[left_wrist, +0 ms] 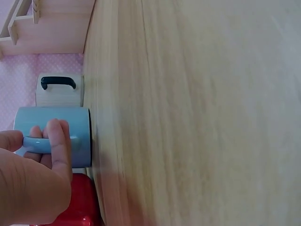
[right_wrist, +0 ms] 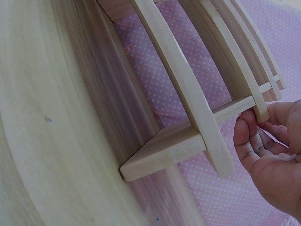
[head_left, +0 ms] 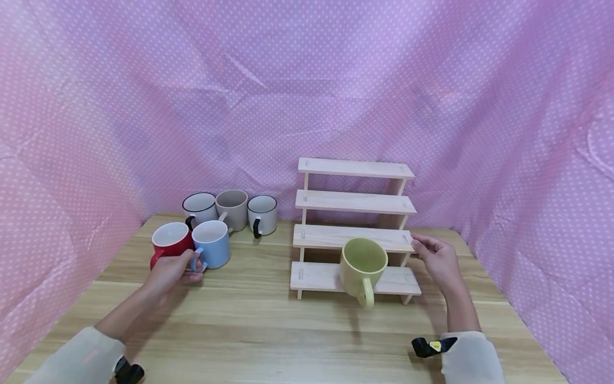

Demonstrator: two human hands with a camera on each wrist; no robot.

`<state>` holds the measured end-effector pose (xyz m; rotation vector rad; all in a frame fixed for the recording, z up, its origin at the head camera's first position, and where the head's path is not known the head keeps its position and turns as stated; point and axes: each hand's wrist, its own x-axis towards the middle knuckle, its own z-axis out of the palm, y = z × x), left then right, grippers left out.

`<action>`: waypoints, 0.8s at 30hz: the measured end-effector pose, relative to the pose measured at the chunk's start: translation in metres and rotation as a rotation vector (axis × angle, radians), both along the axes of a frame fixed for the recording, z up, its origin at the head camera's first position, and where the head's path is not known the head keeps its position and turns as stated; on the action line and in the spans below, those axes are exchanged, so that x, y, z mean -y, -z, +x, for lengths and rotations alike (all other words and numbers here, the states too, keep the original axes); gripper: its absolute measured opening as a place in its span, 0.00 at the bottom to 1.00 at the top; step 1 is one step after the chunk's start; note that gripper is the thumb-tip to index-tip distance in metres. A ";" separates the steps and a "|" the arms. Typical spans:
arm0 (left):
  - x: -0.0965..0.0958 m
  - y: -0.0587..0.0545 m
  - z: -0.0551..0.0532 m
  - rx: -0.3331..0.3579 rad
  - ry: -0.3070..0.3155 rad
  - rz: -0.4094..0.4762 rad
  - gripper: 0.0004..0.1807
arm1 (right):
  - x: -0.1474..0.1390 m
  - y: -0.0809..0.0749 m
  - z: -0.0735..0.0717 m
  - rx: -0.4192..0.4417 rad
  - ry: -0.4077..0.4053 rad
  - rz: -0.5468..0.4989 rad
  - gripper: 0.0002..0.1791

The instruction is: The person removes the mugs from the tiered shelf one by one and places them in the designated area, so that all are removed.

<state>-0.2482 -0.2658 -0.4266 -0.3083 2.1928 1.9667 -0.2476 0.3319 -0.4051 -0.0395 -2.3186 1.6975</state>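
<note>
My left hand (head_left: 171,271) holds the handle of a light blue mug (head_left: 215,246) at the left of the table. In the left wrist view its fingers (left_wrist: 57,141) go through and around that handle. A red mug (head_left: 174,241) stands right beside the blue one, partly behind the hand. At the right, my right hand (head_left: 438,261) pinches the end of the second-lowest board of a wooden four-step display stand (head_left: 355,201). The right wrist view shows thumb and fingers (right_wrist: 244,134) at that board's end. On the lowest step sits a yellow-green mug (head_left: 360,277), handle toward me.
Behind the blue mug stand a white mug (head_left: 199,207) with black rim, a grey-beige mug (head_left: 235,211) and another black-rimmed white mug (head_left: 263,214). A pink polka-dot cloth (head_left: 307,80) hangs behind and beside the wooden table (head_left: 268,330).
</note>
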 end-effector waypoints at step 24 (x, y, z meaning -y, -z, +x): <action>0.014 -0.002 -0.008 0.002 0.167 0.049 0.18 | 0.000 0.001 0.000 -0.015 0.002 0.010 0.21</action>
